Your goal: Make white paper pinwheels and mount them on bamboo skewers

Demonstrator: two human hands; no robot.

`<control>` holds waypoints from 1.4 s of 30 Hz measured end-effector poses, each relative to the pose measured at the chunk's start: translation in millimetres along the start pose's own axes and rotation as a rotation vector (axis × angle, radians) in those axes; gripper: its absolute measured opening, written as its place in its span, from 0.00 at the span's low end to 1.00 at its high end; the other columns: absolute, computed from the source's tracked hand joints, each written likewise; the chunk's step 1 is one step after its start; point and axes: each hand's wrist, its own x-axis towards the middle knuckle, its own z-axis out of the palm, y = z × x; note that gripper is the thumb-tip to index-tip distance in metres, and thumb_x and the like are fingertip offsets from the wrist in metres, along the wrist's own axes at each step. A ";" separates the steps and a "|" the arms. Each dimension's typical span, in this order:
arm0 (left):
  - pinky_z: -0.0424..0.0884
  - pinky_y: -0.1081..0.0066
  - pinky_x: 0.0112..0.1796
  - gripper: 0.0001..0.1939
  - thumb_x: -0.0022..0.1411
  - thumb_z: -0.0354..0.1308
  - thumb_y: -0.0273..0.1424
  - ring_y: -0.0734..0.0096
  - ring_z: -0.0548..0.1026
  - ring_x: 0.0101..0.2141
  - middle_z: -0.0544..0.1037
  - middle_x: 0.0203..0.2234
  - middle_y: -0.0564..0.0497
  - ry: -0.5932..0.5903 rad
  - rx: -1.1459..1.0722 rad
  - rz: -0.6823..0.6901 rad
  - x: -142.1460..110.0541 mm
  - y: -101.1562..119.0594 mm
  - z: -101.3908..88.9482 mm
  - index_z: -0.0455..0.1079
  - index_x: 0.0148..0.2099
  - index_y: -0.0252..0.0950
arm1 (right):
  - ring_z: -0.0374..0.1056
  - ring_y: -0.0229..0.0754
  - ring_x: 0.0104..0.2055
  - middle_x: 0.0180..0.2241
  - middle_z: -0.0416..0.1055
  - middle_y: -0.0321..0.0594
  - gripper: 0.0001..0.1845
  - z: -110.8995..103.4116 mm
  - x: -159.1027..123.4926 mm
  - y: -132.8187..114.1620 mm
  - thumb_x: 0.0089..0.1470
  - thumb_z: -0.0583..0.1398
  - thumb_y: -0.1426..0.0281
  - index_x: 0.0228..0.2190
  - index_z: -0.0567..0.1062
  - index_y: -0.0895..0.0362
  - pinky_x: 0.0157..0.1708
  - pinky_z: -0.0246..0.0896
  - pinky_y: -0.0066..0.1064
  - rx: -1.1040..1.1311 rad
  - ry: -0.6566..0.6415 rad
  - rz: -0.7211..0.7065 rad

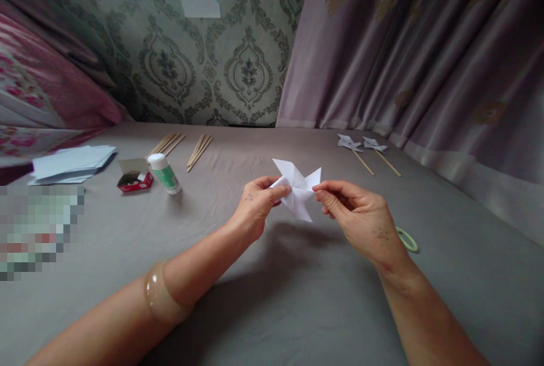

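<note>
White pinwheel (298,189) pinched by 2 hands (256,201) (363,213); 2 stick-mounted pinwheels (349,143) (373,144) beyond

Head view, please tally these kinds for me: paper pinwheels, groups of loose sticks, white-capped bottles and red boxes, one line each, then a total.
Paper pinwheels: 3, one of them held
Groups of loose sticks: 2
White-capped bottle: 1
Red box: 1
Total: 7

Left grip (257,200) and right grip (361,213) hold a paper pinwheel (300,189).
</note>
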 end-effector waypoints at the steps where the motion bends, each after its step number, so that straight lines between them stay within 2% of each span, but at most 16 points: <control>1: 0.64 0.68 0.37 0.11 0.37 0.66 0.27 0.72 0.71 0.27 0.76 0.24 0.51 -0.001 -0.002 0.005 0.2 -0.1 -0.2 0.74 0.29 0.31 | 0.67 0.34 0.23 0.23 0.73 0.35 0.10 0.9 -0.3 -0.8 0.49 0.65 0.63 0.32 0.79 0.56 0.25 0.65 0.26 0.041 -0.011 0.041; 5: 0.64 0.68 0.36 0.11 0.37 0.66 0.28 0.72 0.71 0.27 0.76 0.23 0.51 -0.016 0.003 0.032 -0.7 -0.6 0.1 0.74 0.29 0.31 | 0.70 0.37 0.24 0.22 0.74 0.36 0.11 4.4 -1.9 -4.7 0.44 0.67 0.63 0.29 0.79 0.57 0.26 0.68 0.28 0.193 -0.058 0.150; 9: 0.64 0.70 0.34 0.12 0.38 0.65 0.28 0.72 0.71 0.26 0.76 0.24 0.51 -0.034 0.013 0.058 -3.2 0.3 1.4 0.74 0.30 0.30 | 0.73 0.38 0.28 0.27 0.78 0.39 0.14 6.9 -1.7 -5.2 0.41 0.69 0.63 0.31 0.79 0.57 0.32 0.72 0.32 0.330 -0.078 0.210; 11: 0.63 0.71 0.33 0.11 0.39 0.65 0.28 0.73 0.70 0.25 0.76 0.23 0.51 -0.030 0.023 0.080 -4.1 0.8 1.9 0.74 0.30 0.30 | 0.74 0.39 0.30 0.30 0.78 0.39 0.16 7.9 -1.3 -3.7 0.42 0.69 0.62 0.33 0.79 0.57 0.35 0.72 0.34 0.357 -0.086 0.228; 14: 0.62 0.72 0.31 0.10 0.39 0.65 0.28 0.75 0.69 0.25 0.76 0.22 0.52 -0.018 0.034 0.099 -4.3 0.7 2.2 0.74 0.28 0.31 | 0.74 0.38 0.30 0.29 0.78 0.39 0.13 8.9 -1.7 -1.3 0.45 0.67 0.61 0.32 0.79 0.56 0.36 0.72 0.34 0.341 -0.145 0.232; 17: 0.62 0.71 0.32 0.10 0.38 0.65 0.27 0.74 0.70 0.25 0.75 0.23 0.51 -0.020 0.022 0.087 -3.6 -0.2 2.1 0.74 0.29 0.31 | 0.72 0.37 0.30 0.28 0.77 0.37 0.11 9.5 -3.4 -1.2 0.48 0.66 0.61 0.31 0.79 0.55 0.34 0.70 0.30 0.285 -0.182 0.177; 20: 0.63 0.69 0.34 0.11 0.38 0.65 0.28 0.72 0.70 0.27 0.75 0.24 0.51 -0.026 0.001 0.053 -2.8 -0.9 1.7 0.74 0.30 0.31 | 0.68 0.34 0.25 0.25 0.74 0.35 0.09 9.6 -4.7 -3.0 0.48 0.65 0.62 0.30 0.79 0.55 0.27 0.66 0.26 0.188 -0.141 0.099; 24: 0.63 0.68 0.36 0.11 0.38 0.65 0.29 0.72 0.70 0.27 0.75 0.24 0.51 -0.020 -0.012 0.008 -2.0 -1.2 1.0 0.74 0.29 0.31 | 0.64 0.33 0.21 0.22 0.72 0.34 0.11 8.6 -4.0 -3.8 0.48 0.66 0.61 0.31 0.79 0.56 0.21 0.62 0.25 0.224 -0.122 0.141; 33: 0.64 0.69 0.36 0.10 0.38 0.65 0.29 0.72 0.71 0.27 0.75 0.24 0.51 -0.002 -0.011 -0.016 -2.7 -1.4 0.2 0.73 0.28 0.32 | 0.71 0.36 0.27 0.26 0.77 0.38 0.14 5.4 -2.1 -8.5 0.40 0.70 0.62 0.30 0.80 0.56 0.30 0.69 0.29 0.437 -0.150 0.314; 37: 0.65 0.68 0.37 0.10 0.38 0.65 0.29 0.72 0.71 0.27 0.76 0.24 0.50 -0.005 -0.005 0.004 -3.3 -1.0 0.0 0.74 0.28 0.32 | 0.72 0.37 0.30 0.29 0.78 0.39 0.15 6.4 -2.7 -7.0 0.41 0.69 0.63 0.33 0.80 0.56 0.36 0.71 0.33 0.478 -0.174 0.334; 42: 0.65 0.69 0.36 0.10 0.39 0.65 0.28 0.72 0.71 0.27 0.76 0.24 0.51 0.014 0.022 0.040 -3.0 -2.0 -0.2 0.74 0.29 0.32 | 0.72 0.36 0.29 0.28 0.76 0.37 0.14 8.0 -3.1 -6.5 0.41 0.70 0.63 0.30 0.78 0.57 0.35 0.71 0.32 0.450 -0.234 0.334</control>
